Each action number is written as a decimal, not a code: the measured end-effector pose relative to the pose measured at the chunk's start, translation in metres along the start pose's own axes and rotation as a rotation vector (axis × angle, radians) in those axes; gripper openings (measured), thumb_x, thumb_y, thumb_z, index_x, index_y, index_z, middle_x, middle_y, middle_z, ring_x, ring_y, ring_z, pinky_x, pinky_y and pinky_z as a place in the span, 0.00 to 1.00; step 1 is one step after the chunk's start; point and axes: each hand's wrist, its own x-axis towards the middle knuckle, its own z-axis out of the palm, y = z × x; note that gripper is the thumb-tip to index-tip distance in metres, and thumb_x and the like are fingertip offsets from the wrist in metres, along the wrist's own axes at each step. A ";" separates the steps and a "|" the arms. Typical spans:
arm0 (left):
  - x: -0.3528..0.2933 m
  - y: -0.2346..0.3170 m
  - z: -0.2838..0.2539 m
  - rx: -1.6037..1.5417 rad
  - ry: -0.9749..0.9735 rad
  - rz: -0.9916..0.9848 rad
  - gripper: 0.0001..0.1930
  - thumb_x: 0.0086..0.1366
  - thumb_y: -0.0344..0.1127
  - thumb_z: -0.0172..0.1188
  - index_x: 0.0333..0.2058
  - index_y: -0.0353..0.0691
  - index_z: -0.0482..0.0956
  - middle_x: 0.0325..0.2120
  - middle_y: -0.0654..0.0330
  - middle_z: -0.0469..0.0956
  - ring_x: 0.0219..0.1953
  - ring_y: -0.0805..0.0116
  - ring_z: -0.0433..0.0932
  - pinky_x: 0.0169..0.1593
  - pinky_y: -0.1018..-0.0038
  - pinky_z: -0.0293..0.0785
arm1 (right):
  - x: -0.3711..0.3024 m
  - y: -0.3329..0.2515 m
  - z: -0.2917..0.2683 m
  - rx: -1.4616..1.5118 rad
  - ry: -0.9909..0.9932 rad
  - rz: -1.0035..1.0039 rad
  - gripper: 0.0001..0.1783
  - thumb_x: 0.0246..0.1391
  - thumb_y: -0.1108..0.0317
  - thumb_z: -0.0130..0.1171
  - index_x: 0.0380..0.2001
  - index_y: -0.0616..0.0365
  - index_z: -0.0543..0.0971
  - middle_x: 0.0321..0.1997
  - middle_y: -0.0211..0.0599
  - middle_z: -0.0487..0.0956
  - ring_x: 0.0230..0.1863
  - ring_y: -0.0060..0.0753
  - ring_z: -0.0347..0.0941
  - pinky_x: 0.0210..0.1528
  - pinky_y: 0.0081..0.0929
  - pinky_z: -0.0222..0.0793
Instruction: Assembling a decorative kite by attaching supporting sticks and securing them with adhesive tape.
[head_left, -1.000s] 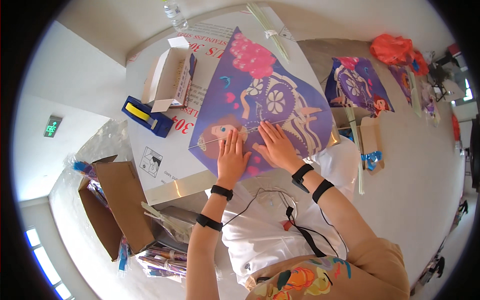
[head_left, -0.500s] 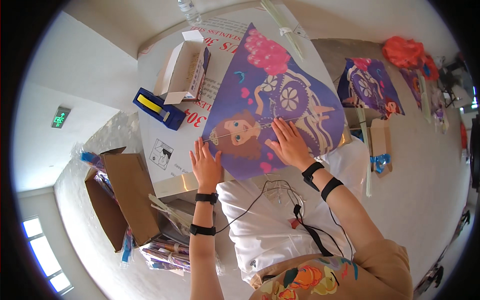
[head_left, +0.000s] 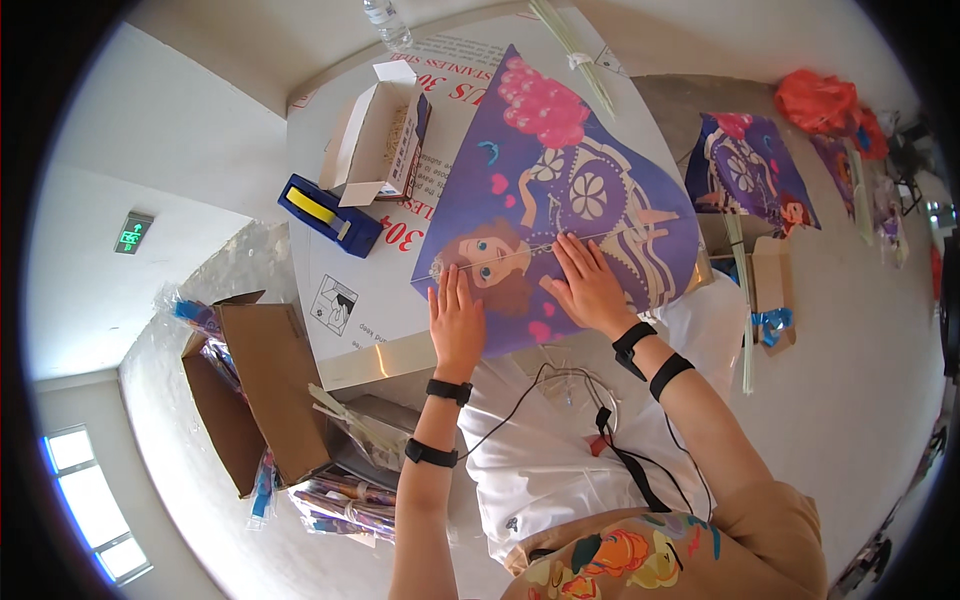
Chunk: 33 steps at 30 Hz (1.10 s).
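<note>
A purple kite sheet [head_left: 455, 200] printed with a cartoon princess and pink balloons lies flat across the table in front of me. A thin pale rod [head_left: 541, 247] runs across it, sloping up to the right. My left hand [head_left: 458, 325] rests flat near the sheet's left corner, fingers stretched out over the rod's left part. Farther right, my right hand [head_left: 592, 290] also lies flat, its fingertips touching the sheet at the rod near the middle. Neither hand grips anything. The rod's parts beneath my fingers are hidden.
A blue tape dispenser [head_left: 330, 217] with yellow tape and an open white carton [head_left: 362, 135] stand left on the printed table [head_left: 345, 372]. A bundle of pale sticks [head_left: 575, 55] lies at the far edge. Another kite sheet [head_left: 750, 165] is at right; a cardboard box [head_left: 265, 390] stands lower left.
My left hand has slid right along the rod, from the sheet's left corner onto the printed face. My right hand stays in place on the sheet. The whole view has shifted slightly.
</note>
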 end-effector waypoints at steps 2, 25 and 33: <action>0.001 0.001 -0.001 -0.005 0.003 0.010 0.30 0.63 0.34 0.55 0.62 0.33 0.58 0.63 0.52 0.60 0.67 0.57 0.55 0.69 0.59 0.49 | -0.001 0.001 -0.001 0.001 0.007 0.001 0.33 0.60 0.57 0.50 0.64 0.64 0.60 0.70 0.43 0.58 0.71 0.40 0.51 0.71 0.43 0.45; 0.003 -0.001 -0.006 0.046 -0.040 0.046 0.31 0.62 0.35 0.56 0.62 0.35 0.59 0.64 0.54 0.59 0.67 0.57 0.55 0.69 0.56 0.49 | 0.001 0.005 -0.002 0.109 0.022 0.027 0.40 0.58 0.57 0.54 0.66 0.65 0.53 0.69 0.46 0.58 0.72 0.43 0.50 0.72 0.45 0.41; 0.020 0.018 -0.009 -0.063 0.020 0.139 0.31 0.58 0.32 0.58 0.61 0.35 0.62 0.61 0.53 0.63 0.65 0.56 0.59 0.67 0.59 0.54 | 0.013 0.004 -0.007 0.239 0.171 0.033 0.28 0.55 0.68 0.57 0.58 0.62 0.64 0.62 0.44 0.66 0.66 0.46 0.59 0.66 0.43 0.55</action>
